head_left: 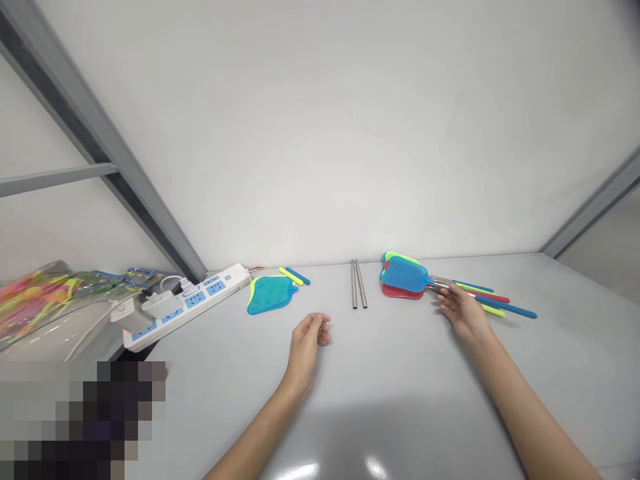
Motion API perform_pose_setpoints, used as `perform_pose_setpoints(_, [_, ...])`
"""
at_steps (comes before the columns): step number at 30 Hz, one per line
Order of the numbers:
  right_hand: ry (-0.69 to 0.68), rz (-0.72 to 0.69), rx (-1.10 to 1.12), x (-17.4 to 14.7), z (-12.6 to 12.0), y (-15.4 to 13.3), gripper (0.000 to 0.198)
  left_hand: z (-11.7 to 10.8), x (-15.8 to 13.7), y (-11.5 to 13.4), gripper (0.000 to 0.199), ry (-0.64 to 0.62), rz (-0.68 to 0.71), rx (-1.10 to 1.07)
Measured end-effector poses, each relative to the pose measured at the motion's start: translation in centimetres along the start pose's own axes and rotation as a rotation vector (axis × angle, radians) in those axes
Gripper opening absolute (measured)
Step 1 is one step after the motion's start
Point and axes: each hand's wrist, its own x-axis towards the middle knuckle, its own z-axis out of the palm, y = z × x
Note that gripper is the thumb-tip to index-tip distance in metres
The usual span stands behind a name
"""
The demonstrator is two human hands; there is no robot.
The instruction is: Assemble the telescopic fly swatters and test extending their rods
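Observation:
My right hand (465, 313) is at the metal shaft of a blue fly swatter (406, 274), its fingers closed about it. This swatter lies on top of a pile with a red fly swatter (400, 292) and a yellow-green fly swatter (395, 256), their handles pointing right. My left hand (307, 337) hovers over the table with curled fingers and nothing visible in them. Beyond it lie loose blue swatter heads (271, 295) with a yellow-green edge beneath. Two metal tubes (355, 285) lie between the hands, side by side.
A yellow-green handle (290, 276) and a blue handle (298, 275) lie behind the loose heads. A white power strip (195, 303) with plugs runs along the left side of the grey table (380, 373). Bagged colourful items (45, 300) sit at far left. A wall stands behind.

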Motion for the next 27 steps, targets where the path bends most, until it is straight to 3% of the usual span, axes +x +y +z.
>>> perform_pose_setpoints(6, [-0.107,0.137,-0.092,1.0,-0.9,-0.2,0.008,0.1,0.0,-0.1,0.022,-0.009,0.000,0.016])
perform_pose_setpoints(14, [-0.273,0.230,0.032,1.3,-1.1,-0.6,0.021,0.1,0.2,-0.2,0.021,0.000,0.006,0.040])
perform_pose_setpoints(27, [-0.281,0.239,-0.113,0.0,-0.5,-1.0,0.018,0.0,0.3,-0.2,0.022,-0.014,0.007,0.053])
